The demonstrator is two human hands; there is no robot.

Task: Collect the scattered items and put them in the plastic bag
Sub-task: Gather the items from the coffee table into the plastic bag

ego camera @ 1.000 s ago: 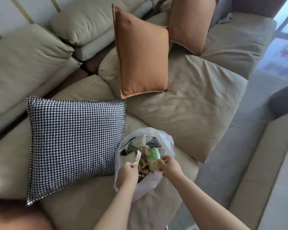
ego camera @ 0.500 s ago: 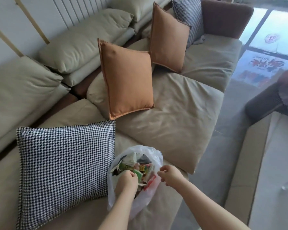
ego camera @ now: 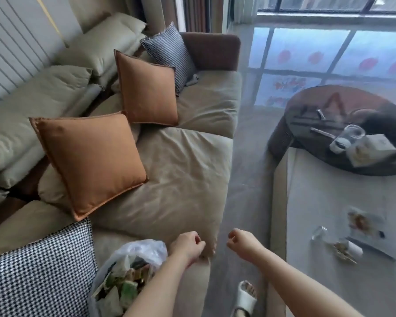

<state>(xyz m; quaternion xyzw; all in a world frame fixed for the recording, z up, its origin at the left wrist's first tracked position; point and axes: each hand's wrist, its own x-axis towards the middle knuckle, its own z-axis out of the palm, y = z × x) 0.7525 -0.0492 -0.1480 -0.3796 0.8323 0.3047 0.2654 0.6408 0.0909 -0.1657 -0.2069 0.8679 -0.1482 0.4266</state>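
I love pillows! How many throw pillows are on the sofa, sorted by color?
Orange pillows: 2, the near one and the far one
Black-and-white checked pillows: 2, the near one and the far one
Total: 4

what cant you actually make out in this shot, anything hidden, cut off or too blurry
1. Plastic bag, head view: its lower part is cut off by the bottom edge and partly hidden by the left forearm.
2. Scattered items on the pale table at right: motion blur, so they cannot be identified.
3. Left hand and right hand: fingers curled; no held item shows.
4. Houndstooth cushion: cut off by the left and bottom edges.
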